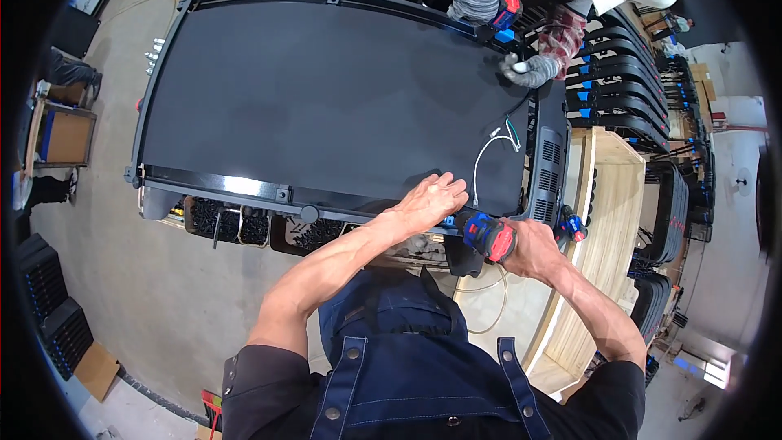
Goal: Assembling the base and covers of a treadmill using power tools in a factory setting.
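Observation:
My right hand grips a blue and red cordless drill at the near side rail of a treadmill. The drill's nose points left along the rail, toward my left hand. That hand rests at the belt's near edge with its fingers curled; their tips and anything between them are hidden. A white cable with thin green and black wires lies on the belt's right end, just beyond my hands. Beside it stands the treadmill's vented grey motor housing.
Across the treadmill a co-worker's gloved hand is over the belt's far corner, next to another blue and red drill. A wooden crate stands at the right, with a drill by its edge. Stacked black frames lie beyond.

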`<state>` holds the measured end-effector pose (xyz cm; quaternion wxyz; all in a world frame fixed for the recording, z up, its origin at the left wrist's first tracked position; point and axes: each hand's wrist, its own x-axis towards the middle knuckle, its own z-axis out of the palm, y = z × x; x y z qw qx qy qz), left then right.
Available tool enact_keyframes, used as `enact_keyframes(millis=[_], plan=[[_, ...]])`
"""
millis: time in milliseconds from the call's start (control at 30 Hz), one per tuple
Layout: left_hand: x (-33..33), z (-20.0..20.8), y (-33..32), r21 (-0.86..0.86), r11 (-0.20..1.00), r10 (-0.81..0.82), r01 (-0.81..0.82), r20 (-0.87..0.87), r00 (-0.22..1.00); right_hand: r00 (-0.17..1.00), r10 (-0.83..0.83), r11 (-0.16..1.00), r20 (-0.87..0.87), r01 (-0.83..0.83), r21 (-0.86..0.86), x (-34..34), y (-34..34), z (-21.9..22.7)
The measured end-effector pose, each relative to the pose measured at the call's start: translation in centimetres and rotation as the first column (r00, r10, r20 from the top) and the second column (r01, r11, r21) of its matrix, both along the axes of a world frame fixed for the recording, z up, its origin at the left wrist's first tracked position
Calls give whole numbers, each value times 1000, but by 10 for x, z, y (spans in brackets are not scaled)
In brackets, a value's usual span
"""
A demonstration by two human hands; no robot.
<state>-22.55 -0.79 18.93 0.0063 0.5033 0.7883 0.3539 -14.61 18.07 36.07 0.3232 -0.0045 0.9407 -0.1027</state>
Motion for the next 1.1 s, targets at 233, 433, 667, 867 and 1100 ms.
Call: enact_keyframes(millis=[233, 433, 667, 867, 1100], plan=[[22, 39, -34, 127, 981, 153, -149, -25, 988, 997, 10, 998, 70, -15, 63, -14, -6, 7], [139, -67, -112, -326, 916, 371, -234, 468, 802, 994, 100, 994, 41, -102, 43, -21, -11, 12], [172, -232, -119, -732, 582, 585, -355, 73, 808, 989, 142, 989, -28, -141, 43, -11, -5, 6], [176, -251, -112, -758, 559, 577, -336, 64, 814, 991, 87, 996, -104, -90, -28, 12, 3, -2], [167, -236, -119, -815, 533, 537, -227, 119, 835, 963, -6, 960, -269, -70, -273, 47, 2, 18]])
